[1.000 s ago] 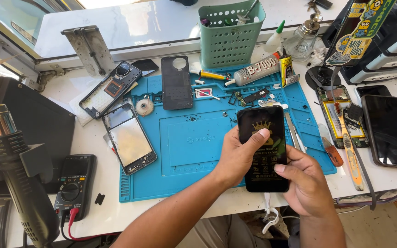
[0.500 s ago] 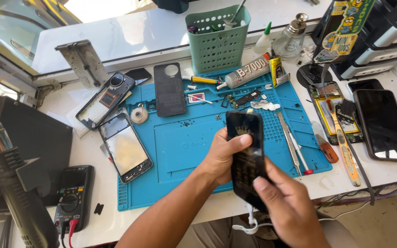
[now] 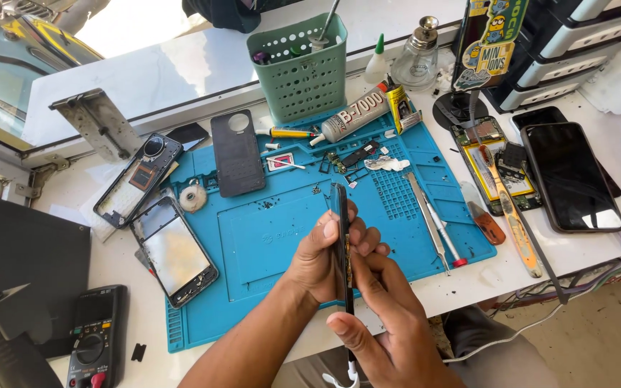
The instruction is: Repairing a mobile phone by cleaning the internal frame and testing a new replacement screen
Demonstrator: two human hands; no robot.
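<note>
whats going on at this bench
A person holds a black phone edge-on over the blue work mat, gripped between the left hand and the right hand. A white cable hangs from its lower end. On the mat lie a phone frame with a screen, a dark back cover, a glue tube and tweezers. A multimeter sits at the left.
</note>
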